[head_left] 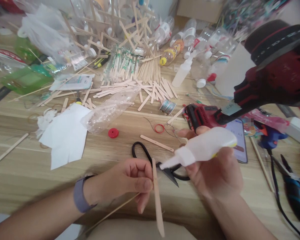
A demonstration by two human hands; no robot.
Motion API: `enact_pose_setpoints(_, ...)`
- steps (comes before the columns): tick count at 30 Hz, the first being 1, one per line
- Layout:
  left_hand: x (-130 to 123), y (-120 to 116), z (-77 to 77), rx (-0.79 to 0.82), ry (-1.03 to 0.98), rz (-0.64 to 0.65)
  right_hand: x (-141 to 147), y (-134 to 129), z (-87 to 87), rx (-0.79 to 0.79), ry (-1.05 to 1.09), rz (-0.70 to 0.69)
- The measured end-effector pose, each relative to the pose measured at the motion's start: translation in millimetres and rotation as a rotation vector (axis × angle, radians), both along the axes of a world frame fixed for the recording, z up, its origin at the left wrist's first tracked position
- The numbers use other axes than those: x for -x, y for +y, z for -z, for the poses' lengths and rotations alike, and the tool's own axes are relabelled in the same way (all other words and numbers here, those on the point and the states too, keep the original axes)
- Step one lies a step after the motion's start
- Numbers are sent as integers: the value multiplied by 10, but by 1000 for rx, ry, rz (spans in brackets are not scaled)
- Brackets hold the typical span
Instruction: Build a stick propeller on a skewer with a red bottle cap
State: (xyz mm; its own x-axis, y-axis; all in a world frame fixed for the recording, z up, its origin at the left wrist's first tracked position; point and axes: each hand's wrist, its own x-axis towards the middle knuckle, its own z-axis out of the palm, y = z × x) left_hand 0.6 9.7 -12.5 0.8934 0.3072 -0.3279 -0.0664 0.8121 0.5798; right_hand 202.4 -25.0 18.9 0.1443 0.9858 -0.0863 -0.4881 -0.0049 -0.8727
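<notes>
My left hand [137, 181] is closed in a pinch on a flat wooden stick [157, 200], which stands out upright beside the fingertips. A thin bamboo skewer [117, 209] runs from the same fingers down to the left. In my right hand [215, 176] is a white squeeze bottle [202, 146], tilted with its narrow nozzle pointing left, close to the upper part of the stick. Black-handled scissors [170, 175] lie on the table behind the stick, partly hidden by both hands. Another flat stick [157, 143] with small holes rests just beyond the scissors.
On the wooden table [115, 146] lie a red cap [113, 133], white paper [65, 140], a thread spool [168, 106] and piled sticks [120, 87]. A red power tool [205, 116] stands at right, near a phone [236, 140] and pliers [293, 190]. Plastic bottles [165, 31] crowd the back.
</notes>
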Motion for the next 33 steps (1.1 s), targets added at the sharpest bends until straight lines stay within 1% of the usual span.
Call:
enact_pose_setpoints(5,-15,-15,64,-47,-37,-22,-48,105,9,-3,86,14)
enact_pose_setpoints(9,-21,-6,93,-83,-11,-20,-83,181,22,48,163,28)
enact_pose_setpoints(12,-21,3,94,-102,10,2,-66,205,-11,63,162,-62)
enact_pose_setpoints(15,-20,-1,91,-112,11,17,-9,223,-61,43,93,-122)
enact_pose_setpoints(18,-18,-14,88,-120,-10,14,37,309,-66,0,-80,-151)
enact_pose_setpoints(20,-17,-22,87,-120,-25,14,54,437,-26,-56,-268,-186)
enact_pose_setpoints(23,-16,-28,87,-107,-46,18,92,722,82,-176,-762,-262)
enact_pose_setpoints(26,-16,-28,82,-99,-78,24,167,1011,185,-186,-924,-291)
enact_pose_setpoints(28,-15,-28,75,-105,-89,16,224,1143,226,-190,-1044,-284)
enact_pose_setpoints(30,-13,-28,68,-106,-86,0,268,1212,246,-194,-1154,-290)
enact_pose_setpoints(33,-10,-26,66,-105,-76,-16,299,1243,263,-210,-1275,-308)
